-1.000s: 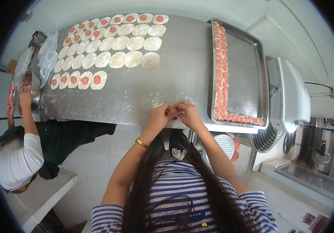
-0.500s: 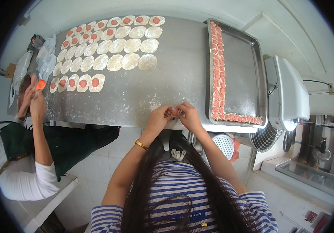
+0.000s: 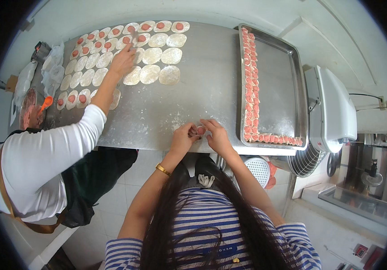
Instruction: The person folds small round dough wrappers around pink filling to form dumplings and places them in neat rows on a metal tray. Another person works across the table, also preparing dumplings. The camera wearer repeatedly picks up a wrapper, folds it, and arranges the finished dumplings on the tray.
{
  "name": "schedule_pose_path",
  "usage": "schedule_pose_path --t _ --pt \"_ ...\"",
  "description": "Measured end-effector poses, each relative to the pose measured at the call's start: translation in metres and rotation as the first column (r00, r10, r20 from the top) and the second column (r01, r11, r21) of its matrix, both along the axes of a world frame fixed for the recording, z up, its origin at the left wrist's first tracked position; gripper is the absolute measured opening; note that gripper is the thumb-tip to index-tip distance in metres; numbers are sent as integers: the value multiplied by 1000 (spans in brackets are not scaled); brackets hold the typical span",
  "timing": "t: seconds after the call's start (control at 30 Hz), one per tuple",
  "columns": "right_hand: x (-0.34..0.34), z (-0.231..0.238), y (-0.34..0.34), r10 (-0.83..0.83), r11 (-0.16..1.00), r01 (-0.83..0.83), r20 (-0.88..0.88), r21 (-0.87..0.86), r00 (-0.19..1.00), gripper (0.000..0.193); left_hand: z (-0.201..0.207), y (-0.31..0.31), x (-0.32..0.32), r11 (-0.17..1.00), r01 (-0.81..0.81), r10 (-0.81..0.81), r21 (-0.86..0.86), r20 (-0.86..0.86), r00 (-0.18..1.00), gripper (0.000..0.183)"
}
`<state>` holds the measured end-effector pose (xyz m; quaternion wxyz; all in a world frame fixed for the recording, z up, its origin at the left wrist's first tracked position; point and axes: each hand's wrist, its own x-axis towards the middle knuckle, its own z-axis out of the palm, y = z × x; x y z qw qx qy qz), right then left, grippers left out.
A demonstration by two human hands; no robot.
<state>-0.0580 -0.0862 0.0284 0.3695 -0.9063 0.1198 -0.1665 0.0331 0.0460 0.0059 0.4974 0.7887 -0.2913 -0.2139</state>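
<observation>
Dumpling (image 3: 200, 130), just one, between two hands (image 3: 184, 137), beside one tray (image 3: 277, 81)

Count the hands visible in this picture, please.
4: wearer's left hand and right hand at the table's near edge; co-worker's hand above wrappers; another hand, partly hidden, at the bowl.

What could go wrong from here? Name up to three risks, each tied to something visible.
The small piece between the left hand and right hand shows exposed red filling, which might squeeze out if pressed hard.
The co-worker's arm reaches over the rows of pale wrappers, so its sleeve could brush or shift some.
The filled pieces sit closely packed along the left and near sides of the tray, so they might stick together.
</observation>
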Motion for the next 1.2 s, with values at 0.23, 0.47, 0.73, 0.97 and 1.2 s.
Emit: schedule_pose_path --t 0.23,0.47,0.73,0.97,1.2 --pt "1 -12 1 28 997 -25 -35 76 999 45 8 2 1 1000 19 -20 -20 -79 997 20" --pt "5 -9 5 63 998 -66 -111 -22 992 38 1 7 8 999 37 -36 9 -98 995 22" --pt "26 12 -91 -153 868 134 1 478 988 29 -26 91 85 800 -600 599 -1 44 799 16" --pt "95 30 -346 -556 801 492 119 342 823 33 -10 74 84 685 -719 578 120 510 637 17" --pt "182 -12 -463 -688 725 680 106 105 718 23 -9 54 81 578 -793 585 194 579 568 16"
